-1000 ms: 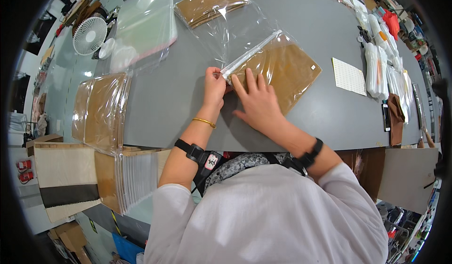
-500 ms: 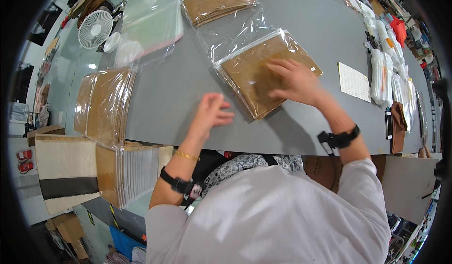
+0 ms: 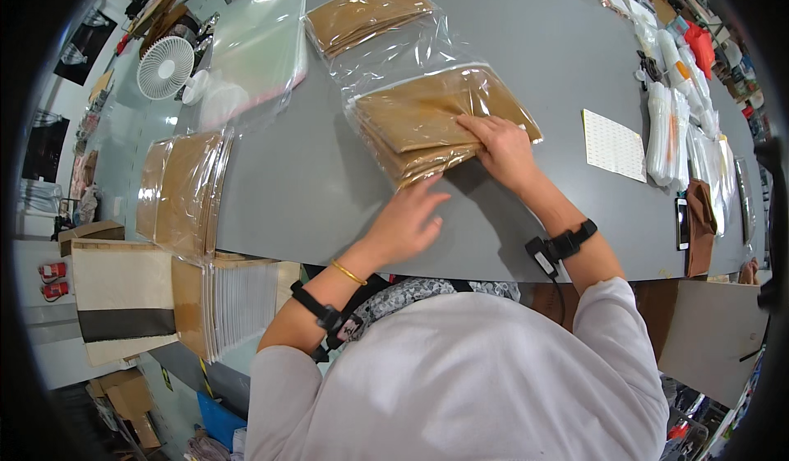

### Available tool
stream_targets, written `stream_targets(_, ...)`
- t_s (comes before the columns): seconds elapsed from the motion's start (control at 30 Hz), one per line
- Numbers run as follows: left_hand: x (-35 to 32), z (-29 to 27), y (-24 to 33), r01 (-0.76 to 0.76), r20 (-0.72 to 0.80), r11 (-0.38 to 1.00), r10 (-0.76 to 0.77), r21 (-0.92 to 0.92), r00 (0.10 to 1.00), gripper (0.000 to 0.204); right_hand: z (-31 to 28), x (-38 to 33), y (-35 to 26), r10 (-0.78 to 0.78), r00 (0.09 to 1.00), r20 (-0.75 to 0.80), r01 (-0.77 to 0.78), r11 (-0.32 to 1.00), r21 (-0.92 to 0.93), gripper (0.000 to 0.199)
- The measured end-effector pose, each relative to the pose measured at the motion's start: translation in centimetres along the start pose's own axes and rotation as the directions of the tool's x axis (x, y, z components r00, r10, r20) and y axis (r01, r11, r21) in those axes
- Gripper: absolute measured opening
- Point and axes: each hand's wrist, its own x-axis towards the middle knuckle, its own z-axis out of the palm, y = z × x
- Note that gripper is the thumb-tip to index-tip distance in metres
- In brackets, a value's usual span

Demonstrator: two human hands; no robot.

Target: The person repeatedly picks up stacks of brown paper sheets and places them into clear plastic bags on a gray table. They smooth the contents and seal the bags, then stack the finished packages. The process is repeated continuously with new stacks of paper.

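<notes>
A stack of clear plastic bags with flat brown contents (image 3: 411, 120) lies at the middle of the grey table, its near edge raised and bent. My right hand (image 3: 501, 145) grips the near right edge of the top bag, fingers over it and the thumb out of sight. At the near corner of the stack is my left hand (image 3: 407, 218), fingers apart, fingertips at or just under the bags' edge. Beyond, joined by clear film, lies another brown bagged stack (image 3: 370, 13). What is inside the bags I cannot make out.
On the left lie more brown bagged packets (image 3: 189, 182), a pile of clear bags (image 3: 259, 46) and a white fan (image 3: 165, 68). To the right are a sheet of small labels (image 3: 615, 145), a phone (image 3: 681, 223), a brown folded piece (image 3: 699, 227) and rolled plastic bags (image 3: 662, 136).
My left hand has moved right and up to the stack's near corner. My right hand has closed on the top bag's edge, and the stack's near side has lifted and bent.
</notes>
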Motion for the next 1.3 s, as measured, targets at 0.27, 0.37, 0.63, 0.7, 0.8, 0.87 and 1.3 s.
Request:
stream_targets(0.27, 4.2, 4.2, -1.2, 0.168, 0.074, 0.923, -0.205, 0.346, 0.976, 0.072, 1.0, -0.7, -2.9, -0.187, 0.982, 0.032, 0.188, 0.941, -0.28, 0.048)
stream_targets(0.37, 4.0, 3.9, -0.7, 0.163, -0.018, 0.892, -0.171, 0.422, 0.985, 0.084, 2.2, 2.3, -1.8, -0.24, 0.971, 0.023, 0.232, 0.905, -0.358, 0.049)
stream_targets(0.63, 1.8, 4.1, 0.3, 0.168, 0.05, 0.89, -0.209, 0.424, 0.977, 0.088, 4.0, 1.3, -0.3, -0.537, 0.841, -0.073, 0.472, 0.792, -0.388, 0.045)
stream_targets(0.7, 1.5, 4.4, 0.2, 0.116, -0.022, 0.81, -0.126, 0.574, 0.992, 0.092, 5.2, 4.6, 0.1, -0.417, 0.909, 0.008, 0.382, 0.825, -0.416, 0.044)
stream_targets(0.8, 1.3, 4.2, 0.0, 0.092, -0.016, 0.767, -0.106, 0.635, 0.994, 0.096, 6.6, 7.9, 0.5, -0.327, 0.945, -0.016, 0.293, 0.867, -0.404, 0.046)
stream_targets(0.87, 1.1, 3.9, -0.1, 0.075, -0.024, 0.776, -0.076, 0.626, 0.997, 0.095, 6.8, 7.9, 0.6, -0.293, 0.956, 0.0, 0.28, 0.914, -0.294, 0.046)
stream_targets(1.3, 0.7, 2.7, -0.2, 0.038, 0.02, 0.761, -0.067, 0.647, 0.998, 0.091, 8.7, 10.6, -0.1, -0.165, 0.975, 0.151, 0.186, 0.973, -0.14, 0.054)
